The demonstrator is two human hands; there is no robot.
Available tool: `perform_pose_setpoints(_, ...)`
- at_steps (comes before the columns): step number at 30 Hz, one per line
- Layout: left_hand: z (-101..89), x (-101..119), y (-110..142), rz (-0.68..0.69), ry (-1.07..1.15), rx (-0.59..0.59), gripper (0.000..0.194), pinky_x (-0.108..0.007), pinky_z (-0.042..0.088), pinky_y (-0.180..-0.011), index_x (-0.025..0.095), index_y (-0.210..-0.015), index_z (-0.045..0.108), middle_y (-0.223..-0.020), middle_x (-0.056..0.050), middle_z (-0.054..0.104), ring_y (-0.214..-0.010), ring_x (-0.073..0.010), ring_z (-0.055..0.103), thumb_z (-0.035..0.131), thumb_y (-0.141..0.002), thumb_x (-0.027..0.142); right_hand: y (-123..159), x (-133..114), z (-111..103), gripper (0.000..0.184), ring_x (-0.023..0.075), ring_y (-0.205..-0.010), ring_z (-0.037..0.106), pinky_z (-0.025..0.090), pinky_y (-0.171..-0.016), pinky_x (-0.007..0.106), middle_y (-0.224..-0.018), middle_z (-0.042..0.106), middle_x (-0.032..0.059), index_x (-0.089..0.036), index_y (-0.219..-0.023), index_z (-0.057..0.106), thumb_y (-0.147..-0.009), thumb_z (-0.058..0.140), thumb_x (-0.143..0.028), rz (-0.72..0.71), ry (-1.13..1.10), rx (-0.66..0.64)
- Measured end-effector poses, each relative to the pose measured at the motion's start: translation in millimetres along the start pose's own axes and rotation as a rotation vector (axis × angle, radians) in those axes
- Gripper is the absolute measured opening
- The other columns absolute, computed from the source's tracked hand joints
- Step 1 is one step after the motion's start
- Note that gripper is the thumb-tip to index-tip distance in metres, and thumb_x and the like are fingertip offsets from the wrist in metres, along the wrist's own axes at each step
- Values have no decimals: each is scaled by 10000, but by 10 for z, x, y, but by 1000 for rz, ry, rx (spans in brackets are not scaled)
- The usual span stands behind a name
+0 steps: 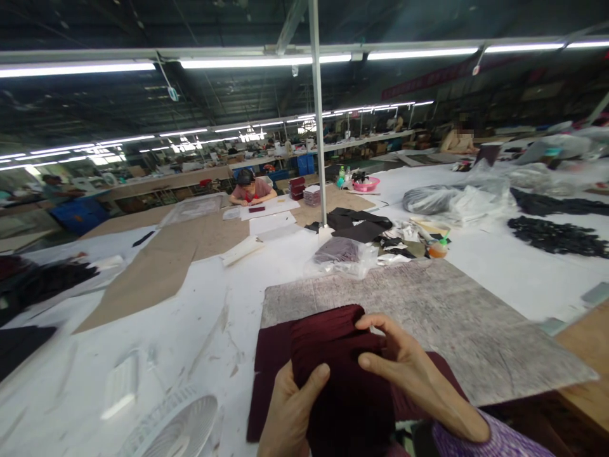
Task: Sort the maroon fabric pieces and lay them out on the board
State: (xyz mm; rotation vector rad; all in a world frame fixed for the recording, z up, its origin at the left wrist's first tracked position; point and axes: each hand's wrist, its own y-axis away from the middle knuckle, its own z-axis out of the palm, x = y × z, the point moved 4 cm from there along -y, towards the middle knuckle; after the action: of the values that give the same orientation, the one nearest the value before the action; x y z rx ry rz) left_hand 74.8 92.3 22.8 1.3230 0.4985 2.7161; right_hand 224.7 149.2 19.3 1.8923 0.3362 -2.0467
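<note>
1. Maroon pleated fabric [340, 368], finely ribbed and soft, sits bunched between both hands at the bottom centre of the view, over the near edge of the tabletop [514, 279].
2. The left hand [290, 416] grips the cloth from below, its thumb pressed across the ribbed folds and its fingers closed behind the bundle.
3. The right hand [413, 374] comes in from the right in a purple knit sleeve; its fingers [375, 322] curl down and pinch the top edge of the cloth, thumb against the front face.
4. A flat piece of the same maroon cloth [269, 355] lies beneath the bundle, rectangular and smooth, touching it.
5. Under and beyond both lies a grey mottled board [451, 311], broad, flat and stained, with straight edges.
6. Just beyond the board rests a clear plastic bag [342, 257] holding purplish folded fabric, crinkled and glossy.
7. Black fabric pieces [354, 225] are stacked farther back, near a small orange-bottomed bottle [438, 247].
8. A white round fan [178, 428] with a slatted grille sits at the lower left, near the left hand.
9. Brown paper sheets [157, 273], angular and matte, spread over the white tabletop at left.
10. Another person [252, 189] leans over work well apart, at the far side.
</note>
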Motion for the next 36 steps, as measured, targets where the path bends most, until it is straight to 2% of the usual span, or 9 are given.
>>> perform_pose_setpoints(3,-25,21,6,-2,-52,-24,367,-399,496,-822,136,-959,704,-844,-112,743,-850,-281,672,767,-626,276,-20,-62,-21,349,130,-769,560,465,-630,227,-913,580,-17,-280,-984,536,-701,733,-335,-11,13,-38)
perform_pose_setpoints(9,-55,28,4,-14,-59,-25,376,-389,502,-800,131,-967,699,-844,-112,740,-839,-280,671,766,-628,281,-26,-80,-11,313,122,-762,563,460,-653,220,-870,603,-23,-260,-967,563,-710,731,-323,-19,-17,-72)
perform_pose_setpoints(15,-34,52,-16,29,-2,23,347,-371,509,-796,133,-966,693,-828,-96,740,-840,-265,673,750,-653,271,11,21,135,280,183,-816,622,492,-794,322,-892,666,9,-227,-989,629,-743,693,-346,18,-98,-160)
perform_pose_setpoints(18,-8,55,-16,35,-8,27,322,-376,510,-803,122,-926,699,-824,-101,740,-851,-271,672,757,-643,264,15,76,162,282,205,-816,641,508,-758,317,-867,695,19,-211,-973,664,-736,698,-360,52,-71,-129)
perform_pose_setpoints(22,-5,56,-10,35,7,18,368,-411,480,-874,125,-984,682,-862,-108,739,-924,-289,656,756,-648,256,17,137,133,300,217,-840,648,522,-732,307,-882,706,29,-204,-1004,661,-752,683,-366,76,-71,-73)
perform_pose_setpoints(26,-81,65,-20,49,84,56,393,-443,396,-982,140,-1056,661,-999,-124,715,-1049,-297,603,655,-750,387,19,182,95,315,237,-913,637,525,-749,311,-961,699,45,-204,-1058,640,-779,657,-349,61,-48,-78)
perform_pose_setpoints(29,-83,79,-37,10,177,-2,474,-468,346,-1023,126,-1123,632,-1068,-143,690,-1103,-309,569,512,-826,475,21,179,81,294,246,-964,619,515,-787,324,-1007,688,48,-208,-1064,639,-795,640,-327,40,26,-99)
perform_pose_setpoints(32,-22,101,-42,-39,237,-91,495,-477,323,-1039,116,-1174,601,-1112,-151,671,-1129,-317,551,456,-856,465,36,134,90,288,239,-975,612,499,-830,340,-1075,668,42,-227,-1085,631,-808,623,-307,31,47,-140)
perform_pose_setpoints(36,28,114,-27,-45,256,-105,495,-475,323,-1041,123,-1200,583,-1126,-142,666,-1146,-314,539,438,-864,457,68,72,97,291,234,-1005,596,479,-868,351,-1129,647,36,-243,-1096,625,-809,623,-288,31,8,-175)
